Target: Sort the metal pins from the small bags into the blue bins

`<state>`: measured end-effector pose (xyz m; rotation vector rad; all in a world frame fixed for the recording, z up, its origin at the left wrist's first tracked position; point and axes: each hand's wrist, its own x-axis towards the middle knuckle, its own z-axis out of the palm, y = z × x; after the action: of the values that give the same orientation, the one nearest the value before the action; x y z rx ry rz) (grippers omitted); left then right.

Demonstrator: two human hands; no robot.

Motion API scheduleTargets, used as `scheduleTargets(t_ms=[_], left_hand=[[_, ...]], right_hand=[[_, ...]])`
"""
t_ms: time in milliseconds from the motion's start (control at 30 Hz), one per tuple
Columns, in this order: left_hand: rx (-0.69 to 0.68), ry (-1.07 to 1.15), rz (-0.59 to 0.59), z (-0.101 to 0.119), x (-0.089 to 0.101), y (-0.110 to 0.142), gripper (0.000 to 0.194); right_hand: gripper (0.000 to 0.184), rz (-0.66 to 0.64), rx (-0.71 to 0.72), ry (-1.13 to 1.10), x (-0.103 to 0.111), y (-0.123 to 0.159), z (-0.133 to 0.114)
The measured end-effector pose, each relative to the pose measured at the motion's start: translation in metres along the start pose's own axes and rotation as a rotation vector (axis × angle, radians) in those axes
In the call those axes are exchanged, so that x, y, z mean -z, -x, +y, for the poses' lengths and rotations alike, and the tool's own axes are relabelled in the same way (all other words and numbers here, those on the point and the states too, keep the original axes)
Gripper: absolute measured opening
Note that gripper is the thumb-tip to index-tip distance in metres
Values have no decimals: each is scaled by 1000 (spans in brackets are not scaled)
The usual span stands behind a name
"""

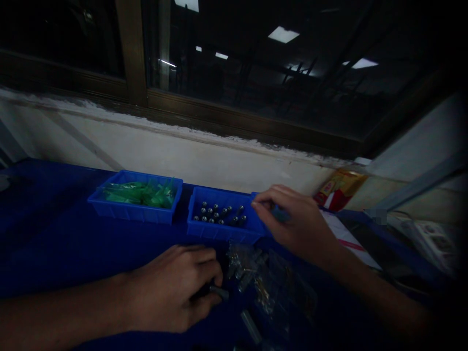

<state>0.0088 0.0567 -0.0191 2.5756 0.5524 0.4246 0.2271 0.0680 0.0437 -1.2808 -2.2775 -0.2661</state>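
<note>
My left hand [183, 287] is low in the middle, its fingers closed around a small grey metal cylinder [219, 291] whose end sticks out past the fingertips. At the right end of the middle blue bin [223, 234], my right hand [292, 214] is raised with thumb and forefinger pinched together. Whatever lies in that pinch is too dark to make out. Inside the bin stand several metal cylinders with round ends [215, 215]. Clear plastic bags [244, 261] with small metal parts lie between my hands. Another grey cylinder [251, 326] rests on the blue tabletop [146, 248] below them.
To the left, a blue bin [135, 212] holds green plastic pieces [153, 194]. A red and gold packet [340, 189] leans by the wall at right, near white papers [347, 239]. The wall and window [256, 112] bound the table at the back.
</note>
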Motion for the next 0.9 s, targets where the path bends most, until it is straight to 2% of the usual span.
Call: scheduleTargets(t_ms=[67, 100, 233, 300, 433, 633, 800, 900], left_hand=[[18, 32, 17, 0, 0, -1, 13], [22, 52, 28, -1, 0, -1, 12], [32, 76, 74, -1, 0, -2, 11], [40, 66, 68, 0, 0, -3, 13], [37, 78, 38, -1, 1, -3, 13], [37, 83, 36, 0, 2, -3, 17], [71, 172, 87, 2, 2, -2, 11], [76, 193, 130, 1, 1, 0, 17]], right_hand=[[8, 86, 20, -63, -9, 23, -18], [6, 87, 71, -95, -14, 34, -26], [15, -33, 190, -127, -34, 60, -45], [15, -66, 187, -157, -38, 62, -48], [9, -54, 169, -193, -37, 60, -48], [9, -35, 137, -217, -36, 63, -51], [11, 25, 25, -272, -40, 64, -49], [10, 39, -14, -284, -43, 64, -47]])
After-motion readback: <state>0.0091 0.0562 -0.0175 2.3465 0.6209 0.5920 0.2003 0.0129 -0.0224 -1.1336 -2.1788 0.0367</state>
